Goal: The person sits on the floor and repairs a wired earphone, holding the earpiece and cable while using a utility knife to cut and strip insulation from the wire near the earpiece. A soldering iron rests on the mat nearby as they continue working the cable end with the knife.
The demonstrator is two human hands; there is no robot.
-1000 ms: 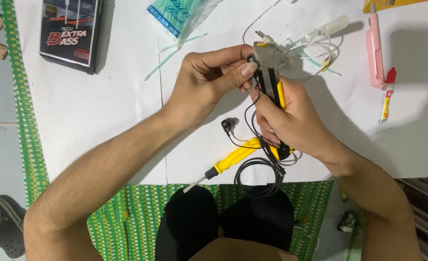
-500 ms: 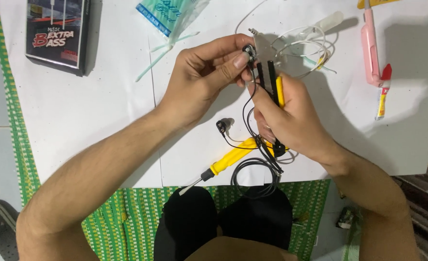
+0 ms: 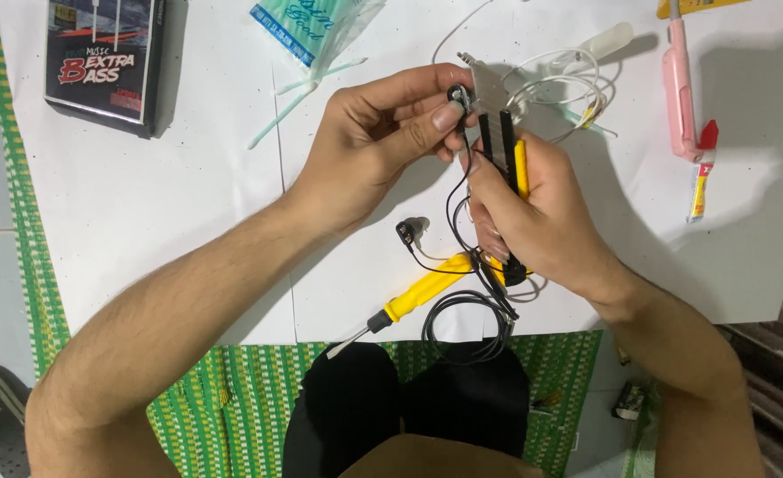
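Now pinched between thumb and forefinger of the left hand (image 3: 369, 146): a small black earbud (image 3: 456, 96), held above the white bench (image 3: 188, 221) near the top middle of the view, touching the tip of the tool in the other hand. Gripped in the closed right hand (image 3: 542, 221): a black and yellow tool (image 3: 508, 155), upright, its tip up against the earbud. Trailing down from the hands: thin black cable (image 3: 466, 310), looped near the bench's front edge, with a second black earbud (image 3: 406, 232) lying loose on the bench. Just under the right hand, a yellow-handled screwdriver (image 3: 418, 296), pointing down-left. Further out: white wires (image 3: 559, 84) behind the tool, a pink tool (image 3: 679, 80) and a small glue tube (image 3: 701, 173) at right, a clear bag of swabs (image 3: 312, 26) and a dark box (image 3: 104, 57) at top left. Compared with half a second ago, both hands in much the same place, grips unchanged, earbud kept at the tool tip.
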